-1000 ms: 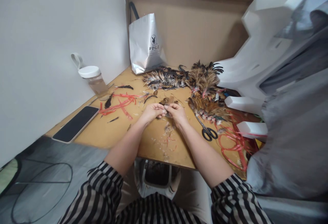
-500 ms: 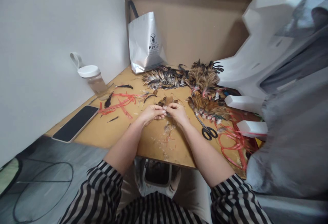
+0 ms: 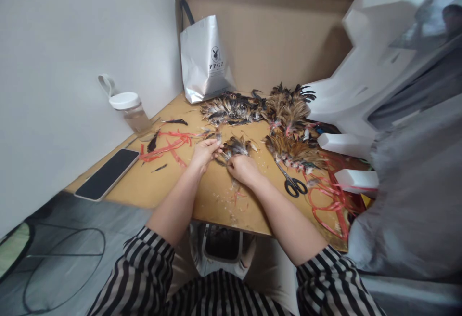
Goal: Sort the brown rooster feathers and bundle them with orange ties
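My left hand (image 3: 206, 155) is closed in a pinch, and a small greyish feather (image 3: 218, 137) shows at its fingertips. Just to its right, my right hand (image 3: 245, 169) is curled shut at the near end of a bunch of dark and brown feathers (image 3: 238, 145). The bunch fans away from me over the table, and its stems are hidden by my fingers. Beyond it lies a heap of black and white feathers (image 3: 233, 109). To the right are tied brown feather bundles (image 3: 294, 150), with black-handled scissors (image 3: 294, 186) next to them.
Red plastic strips (image 3: 169, 147) lie left, and more red ribbon (image 3: 330, 205) coils at right. A phone (image 3: 108, 174), a white-lidded jar (image 3: 132, 111) and a silver bag (image 3: 205, 60) stand or lie along the left and back. White foam pieces (image 3: 355, 145) jut in from the right.
My hands, together at the fingertips before, have come apart. The left moved slightly left and up; the right rolled over and moved a little down, exposing more of the feather bunch.
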The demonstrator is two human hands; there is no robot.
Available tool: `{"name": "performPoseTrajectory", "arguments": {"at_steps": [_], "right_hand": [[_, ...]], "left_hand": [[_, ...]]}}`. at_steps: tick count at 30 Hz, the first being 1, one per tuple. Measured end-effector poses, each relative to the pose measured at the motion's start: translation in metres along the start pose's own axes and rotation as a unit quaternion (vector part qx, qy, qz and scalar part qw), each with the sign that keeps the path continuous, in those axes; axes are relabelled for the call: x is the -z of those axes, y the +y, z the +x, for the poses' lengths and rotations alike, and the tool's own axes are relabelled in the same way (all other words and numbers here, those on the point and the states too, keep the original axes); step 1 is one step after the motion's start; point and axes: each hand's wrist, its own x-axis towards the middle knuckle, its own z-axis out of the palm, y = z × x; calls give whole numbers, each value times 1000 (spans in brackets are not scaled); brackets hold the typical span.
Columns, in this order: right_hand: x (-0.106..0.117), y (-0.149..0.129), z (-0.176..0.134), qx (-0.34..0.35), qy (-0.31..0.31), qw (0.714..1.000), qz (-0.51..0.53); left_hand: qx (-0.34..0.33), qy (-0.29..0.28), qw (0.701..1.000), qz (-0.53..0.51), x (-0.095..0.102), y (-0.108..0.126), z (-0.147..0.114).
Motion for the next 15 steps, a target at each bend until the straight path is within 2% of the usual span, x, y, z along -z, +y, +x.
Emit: {"name": "performPoseTrajectory", "arguments": {"at_steps": [2,3,5,6,7,9,11,12,13,15], "right_hand": [[-2,-1,1,-12,5,1000,11],[-3,0,3,-21,11,998,50],[-4,6,6,-59,28,981,185],[-4,10,8,-86,36,957,274],[-3,13,10,-114,41,921,371],[1,19,13,-155,47,816,555],[5,23,15,-164,46,706,688],[7,23,16,-164,47,663,729],[7,23,16,-164,48,632,756],[5,21,17,-166,52,600,781]], "left_hand": [[-8,4,1000,-8,0,2,-1],[-13,6,1000,-13,-1,3,-1],[-19,11,999,-26,0,5,-1],[-18,12,999,-34,0,5,-1],[-15,12,999,-41,0,6,-1],[3,0,999,-50,0,5,-1],[33,-30,998,-47,0,2,-2],[49,-51,997,-43,-1,0,-2],[65,-73,994,-39,-2,-2,-3],[93,-114,988,-35,-4,-5,-6]]}}
